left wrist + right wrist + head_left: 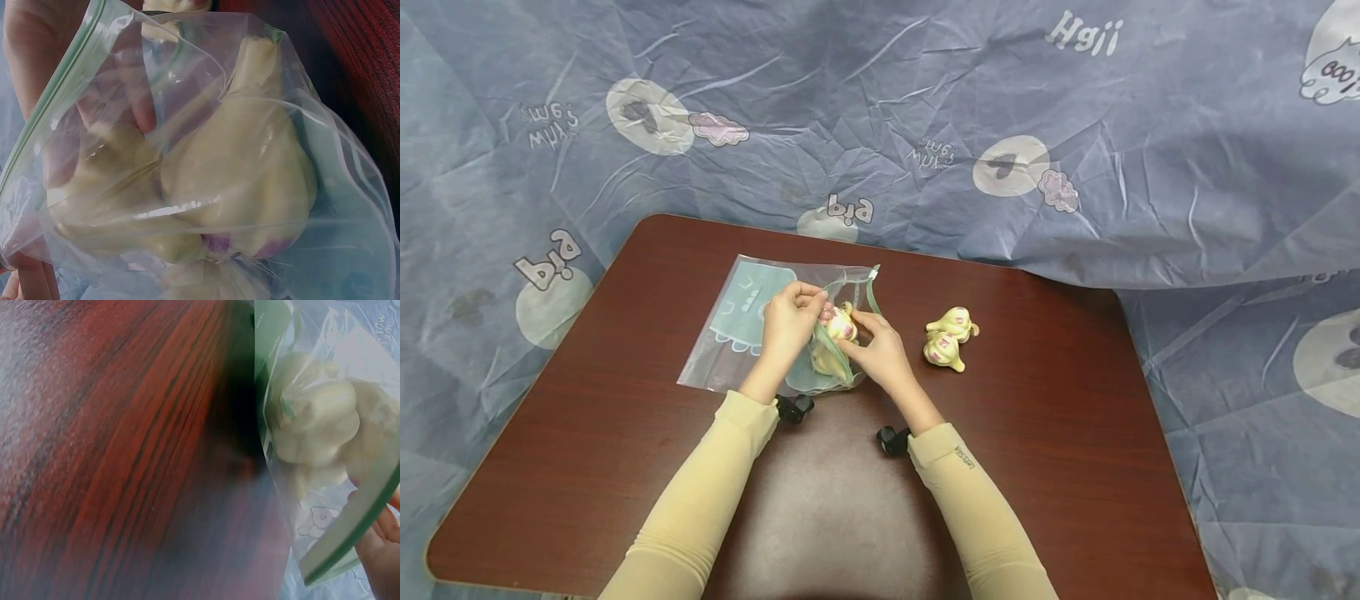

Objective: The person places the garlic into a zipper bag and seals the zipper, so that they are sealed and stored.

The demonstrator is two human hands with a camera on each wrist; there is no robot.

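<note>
A clear zip bag (pixel 707 367) with a pale blue printed panel and a green zip edge lies on the table, its mouth toward the right. My left hand (pixel 790 321) pinches the bag's rim. At the mouth my right hand (pixel 883 354) holds a garlic bulb (pixel 842 325) between thumb and fingers. Through the film in the left wrist view, the right hand's fingers (pixel 144 112) are around this bulb, beside a larger garlic bulb (pixel 244 169) inside the bag. The right wrist view shows pale bulbs (pixel 319 419) through the plastic, with the left hand (pixel 381 550) at the green edge.
Two more garlic bulbs (pixel 943 350) lie touching each other on the brown table (pixel 1045 433), right of the bag. A blue-grey printed cloth (pixel 865 100) hangs behind the table and down its sides. Black wrist cameras (pixel 891 440) sit near both cuffs.
</note>
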